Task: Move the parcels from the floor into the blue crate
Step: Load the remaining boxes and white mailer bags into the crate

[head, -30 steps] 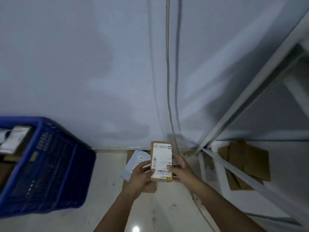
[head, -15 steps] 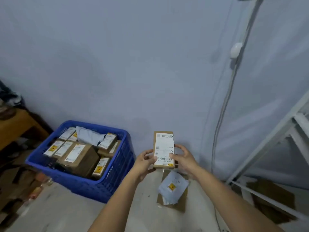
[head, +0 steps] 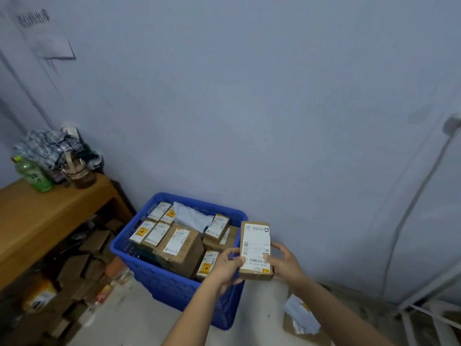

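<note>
Cardboard, flat and oblong, is standing upright between both hands: the small parcel [head: 255,250] is showing its white shipping label toward the camera, probably so the print and barcode can be read before it goes in. The left hand [head: 228,267] is pinching the lower left edge, thumb lying across the label and fingers curled behind; the right hand [head: 287,264] is gripping the lower right edge the same way, thumb on the front face. Held by its bottom corners like this, the parcel is leaving most of its label uncovered.

Just to the left of the left hand, and partly beneath it, the blue crate [head: 174,283] is sitting on the floor [head: 139,318], its moulded plastic walls pierced with a lattice of small slots. It is already holding a crowd of brown labelled boxes [head: 179,248] with yellow stickers, plus a pale soft mailer [head: 192,217] slumping among them (room on top looks tight, so the flat parcel may have to lie across the others). The held parcel is hovering at the crate's right rim, not yet over the opening.

Below the right hand, a crinkled grey poly bag [head: 303,317] is lying on a brown cardboard piece on the floor, seemingly waiting its turn.

Far left of the hands, a wooden table [head: 45,216] is carrying a green bottle [head: 32,176].
</note>
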Demonstrator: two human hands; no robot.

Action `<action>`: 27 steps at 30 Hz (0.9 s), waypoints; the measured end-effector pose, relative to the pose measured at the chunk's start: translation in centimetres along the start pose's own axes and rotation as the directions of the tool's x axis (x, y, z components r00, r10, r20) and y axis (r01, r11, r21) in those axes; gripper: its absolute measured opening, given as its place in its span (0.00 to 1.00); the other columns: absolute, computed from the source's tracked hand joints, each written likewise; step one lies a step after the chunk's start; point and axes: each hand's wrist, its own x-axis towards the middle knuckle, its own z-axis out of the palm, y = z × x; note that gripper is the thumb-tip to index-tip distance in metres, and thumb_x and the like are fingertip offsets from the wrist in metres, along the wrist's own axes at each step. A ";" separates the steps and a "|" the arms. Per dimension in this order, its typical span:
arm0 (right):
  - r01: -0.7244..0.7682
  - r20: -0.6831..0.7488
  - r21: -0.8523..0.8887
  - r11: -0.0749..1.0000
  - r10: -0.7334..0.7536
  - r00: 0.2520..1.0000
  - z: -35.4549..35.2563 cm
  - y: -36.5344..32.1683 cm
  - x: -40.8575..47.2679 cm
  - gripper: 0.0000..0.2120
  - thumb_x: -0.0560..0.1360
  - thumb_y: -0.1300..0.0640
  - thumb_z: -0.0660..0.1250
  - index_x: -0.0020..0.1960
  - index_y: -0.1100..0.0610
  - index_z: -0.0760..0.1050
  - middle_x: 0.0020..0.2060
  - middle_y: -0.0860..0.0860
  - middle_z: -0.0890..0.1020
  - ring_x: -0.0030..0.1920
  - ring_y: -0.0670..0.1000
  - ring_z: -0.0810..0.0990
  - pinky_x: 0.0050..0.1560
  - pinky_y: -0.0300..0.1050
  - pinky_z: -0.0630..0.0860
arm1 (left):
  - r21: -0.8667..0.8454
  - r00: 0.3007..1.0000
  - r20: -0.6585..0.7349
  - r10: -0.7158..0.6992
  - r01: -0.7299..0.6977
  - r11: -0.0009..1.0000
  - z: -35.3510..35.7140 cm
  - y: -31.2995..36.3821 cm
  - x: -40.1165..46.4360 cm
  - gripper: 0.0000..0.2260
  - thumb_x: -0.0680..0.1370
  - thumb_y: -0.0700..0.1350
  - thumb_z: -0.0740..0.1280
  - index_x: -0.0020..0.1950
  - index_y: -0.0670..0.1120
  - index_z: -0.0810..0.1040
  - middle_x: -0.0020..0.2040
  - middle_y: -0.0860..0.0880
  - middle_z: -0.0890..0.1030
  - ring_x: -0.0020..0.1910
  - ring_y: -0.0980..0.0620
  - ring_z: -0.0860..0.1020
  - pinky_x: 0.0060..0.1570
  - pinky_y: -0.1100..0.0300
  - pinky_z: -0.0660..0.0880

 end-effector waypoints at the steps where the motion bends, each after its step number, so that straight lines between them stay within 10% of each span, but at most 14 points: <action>1: -0.009 -0.007 -0.006 1.000 0.009 1.000 0.5 -0.1 1.2 0.22 0.76 0.64 0.68 0.67 0.53 0.68 0.49 0.58 0.84 0.43 0.56 0.85 0.35 0.46 0.81 | 0.012 1.000 0.001 -0.013 0.013 1.000 -0.7 0.3 0.9 0.14 0.78 0.38 0.65 0.63 0.46 0.71 0.53 0.47 0.82 0.52 0.48 0.81 0.47 0.50 0.79; 7: -0.074 -0.006 -0.107 0.991 0.074 0.997 4.3 -2.2 9.8 0.20 0.76 0.61 0.67 0.66 0.50 0.68 0.46 0.52 0.84 0.42 0.51 0.84 0.33 0.41 0.77 | 0.167 0.998 -0.049 -0.034 0.042 0.985 -4.7 3.4 7.2 0.11 0.80 0.42 0.63 0.62 0.46 0.72 0.57 0.48 0.81 0.49 0.53 0.79 0.42 0.59 0.76; 12: -0.116 -0.096 -0.146 0.983 0.102 0.990 6.8 -1.9 20.4 0.21 0.75 0.64 0.68 0.66 0.54 0.68 0.51 0.54 0.82 0.39 0.48 0.82 0.34 0.43 0.80 | 0.323 0.994 -0.104 -0.033 0.065 0.944 -10.4 6.9 16.4 0.07 0.78 0.40 0.63 0.52 0.50 0.77 0.51 0.48 0.81 0.51 0.47 0.79 0.57 0.46 0.76; 21: -0.283 -0.287 -0.301 0.911 0.196 0.938 11.4 2.3 32.7 0.28 0.72 0.54 0.67 0.70 0.47 0.63 0.54 0.54 0.81 0.48 0.54 0.83 0.48 0.48 0.81 | 0.610 0.984 -0.143 -0.105 0.171 0.774 -14.2 8.2 30.1 0.09 0.80 0.41 0.58 0.59 0.47 0.73 0.55 0.47 0.77 0.44 0.56 0.75 0.36 0.66 0.71; 27: -0.379 -0.406 -0.522 0.764 0.168 0.898 15.2 2.4 35.1 0.20 0.78 0.48 0.62 0.67 0.52 0.63 0.52 0.54 0.73 0.38 0.49 0.71 0.37 0.40 0.67 | 0.865 0.993 0.049 -0.111 0.013 0.501 -15.5 5.9 35.5 0.10 0.78 0.43 0.58 0.57 0.46 0.75 0.59 0.46 0.78 0.57 0.50 0.76 0.61 0.55 0.73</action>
